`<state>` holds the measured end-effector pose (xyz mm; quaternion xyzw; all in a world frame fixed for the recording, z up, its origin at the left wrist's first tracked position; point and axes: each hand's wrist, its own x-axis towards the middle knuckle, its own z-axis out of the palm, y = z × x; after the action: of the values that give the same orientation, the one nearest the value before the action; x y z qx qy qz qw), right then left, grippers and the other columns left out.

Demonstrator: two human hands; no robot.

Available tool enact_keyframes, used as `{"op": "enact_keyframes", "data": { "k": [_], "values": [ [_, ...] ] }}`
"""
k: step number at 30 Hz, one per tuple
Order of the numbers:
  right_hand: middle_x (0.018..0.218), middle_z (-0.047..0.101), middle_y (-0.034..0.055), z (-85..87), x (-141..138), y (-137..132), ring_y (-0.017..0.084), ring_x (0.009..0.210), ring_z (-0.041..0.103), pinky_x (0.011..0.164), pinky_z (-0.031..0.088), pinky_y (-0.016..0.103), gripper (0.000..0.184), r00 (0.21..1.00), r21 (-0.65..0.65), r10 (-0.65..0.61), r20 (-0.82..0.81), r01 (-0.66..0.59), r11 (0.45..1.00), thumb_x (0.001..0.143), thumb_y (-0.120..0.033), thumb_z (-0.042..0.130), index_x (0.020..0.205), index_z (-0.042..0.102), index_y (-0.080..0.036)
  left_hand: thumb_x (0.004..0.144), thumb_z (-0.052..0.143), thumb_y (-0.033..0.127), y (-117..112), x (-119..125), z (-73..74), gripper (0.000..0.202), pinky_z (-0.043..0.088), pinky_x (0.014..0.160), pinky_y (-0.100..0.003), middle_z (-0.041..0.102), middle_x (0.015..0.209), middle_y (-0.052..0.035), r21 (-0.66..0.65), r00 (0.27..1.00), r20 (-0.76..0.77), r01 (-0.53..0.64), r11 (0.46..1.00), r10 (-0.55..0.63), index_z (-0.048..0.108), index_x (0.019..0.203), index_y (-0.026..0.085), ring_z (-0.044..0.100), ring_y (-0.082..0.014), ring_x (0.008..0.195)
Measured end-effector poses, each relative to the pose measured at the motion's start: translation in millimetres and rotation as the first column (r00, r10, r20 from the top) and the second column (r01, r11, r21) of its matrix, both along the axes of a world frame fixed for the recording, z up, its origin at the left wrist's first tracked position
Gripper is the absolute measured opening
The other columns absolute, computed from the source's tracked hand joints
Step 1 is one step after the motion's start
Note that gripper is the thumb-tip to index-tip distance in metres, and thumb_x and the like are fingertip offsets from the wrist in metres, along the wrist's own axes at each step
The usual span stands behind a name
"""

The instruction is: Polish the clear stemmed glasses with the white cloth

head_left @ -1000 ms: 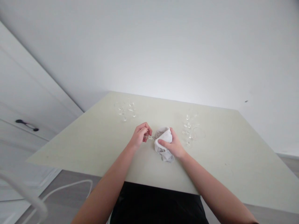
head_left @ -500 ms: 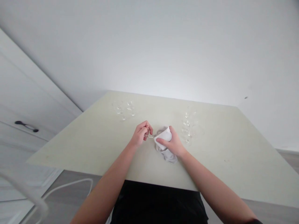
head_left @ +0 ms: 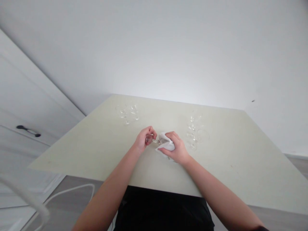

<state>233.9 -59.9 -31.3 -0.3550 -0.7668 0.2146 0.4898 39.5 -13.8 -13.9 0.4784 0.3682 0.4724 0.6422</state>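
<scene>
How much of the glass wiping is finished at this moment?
In hand: left hand holds a stemmed glass, right hand wraps the white cloth around it. Glasses stand in a far-left group and a right group; which group is wiped, I cannot tell.

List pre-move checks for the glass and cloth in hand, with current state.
1. Left hand grips the glass by its stem end: ok.
2. Right hand wraps the white cloth round the bowl: ok.
3. Glass clear of the table: cannot tell.
4. Right-side glasses apart from the right hand: ok, though close.
5. Far-left glasses apart from both hands: ok.
6. Bowl condition: cannot tell, cloth hides it.
</scene>
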Motion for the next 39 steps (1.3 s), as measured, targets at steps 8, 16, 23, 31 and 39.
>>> {"op": "enact_keyframes", "data": {
  "k": [8, 16, 23, 31, 39],
  "values": [
    [0.076, 0.064, -0.0008, 1.3, -12.1, 4.2, 0.014, 0.065, 0.056, 0.063, 0.045, 0.028, 0.048, 0.863, -0.778, -0.256, -0.435, -0.217, 0.589, 0.073, -0.061, 0.077, 0.092, 0.062, -0.019, 0.068, 0.050, 0.022, -13.7, -2.1, 1.4, 0.013, 0.026, 0.039, -0.020, 0.060, 0.062, 0.0005, 0.349, 0.988, -0.122, -0.049, 0.936, 0.097, 0.038, 0.064, 0.022, 0.034, -0.0071, 0.043],
    [0.098, 0.066, 0.0031, -5.1, 0.6, 7.1, 0.021, 0.090, 0.062, 0.083, 0.053, 0.036, 0.056, 0.992, -0.395, -0.072, -0.103, 0.026, 0.918, 0.069, -0.046, 0.087, 0.111, 0.059, -0.022, 0.064, 0.052, 0.028, 2.4, -0.6, -2.2, 0.017, 0.018, 0.035, -0.018, 0.059, 0.058, -0.0002, -0.006, 0.997, -0.034, -0.075, 0.997, 0.075, 0.037, 0.061, 0.021, 0.029, -0.0060, 0.038],
    [0.124, 0.064, 0.0131, -3.8, 2.4, 4.5, 0.027, 0.116, 0.062, 0.100, 0.051, 0.044, 0.043, 0.997, -0.017, 0.077, 0.020, -0.077, 0.997, 0.080, -0.037, 0.081, 0.118, 0.065, -0.024, 0.070, 0.058, 0.035, 0.6, -0.7, -2.5, 0.020, 0.015, 0.038, -0.019, 0.056, 0.063, 0.0010, -0.094, 0.994, 0.058, -0.090, 0.991, 0.096, 0.044, 0.066, 0.020, 0.029, -0.0056, 0.040],
    [0.086, 0.067, 0.0033, -0.6, -4.1, 4.7, 0.019, 0.076, 0.063, 0.072, 0.056, 0.035, 0.044, 0.951, -0.547, -0.171, -0.257, 0.003, 0.837, 0.077, -0.053, 0.078, 0.101, 0.062, -0.019, 0.080, 0.062, 0.041, -12.8, -0.7, 2.2, 0.028, 0.035, 0.053, -0.025, 0.057, 0.065, -0.0043, 0.395, 0.954, -0.214, -0.111, 0.912, 0.209, 0.059, 0.063, 0.019, 0.048, -0.0143, 0.061],
    [0.129, 0.059, 0.0144, 2.4, 7.1, 2.3, 0.029, 0.128, 0.056, 0.108, 0.046, 0.048, 0.034, 0.993, -0.013, 0.108, -0.041, -0.109, 0.994, 0.091, -0.039, 0.065, 0.121, 0.063, -0.023, 0.068, 0.058, 0.029, 10.1, 4.3, -10.3, 0.021, 0.009, 0.037, -0.020, 0.047, 0.049, 0.0028, -0.337, 0.996, -0.065, -0.072, 0.939, 0.053, 0.047, 0.055, 0.018, 0.022, -0.0040, 0.034]
  ]
}}
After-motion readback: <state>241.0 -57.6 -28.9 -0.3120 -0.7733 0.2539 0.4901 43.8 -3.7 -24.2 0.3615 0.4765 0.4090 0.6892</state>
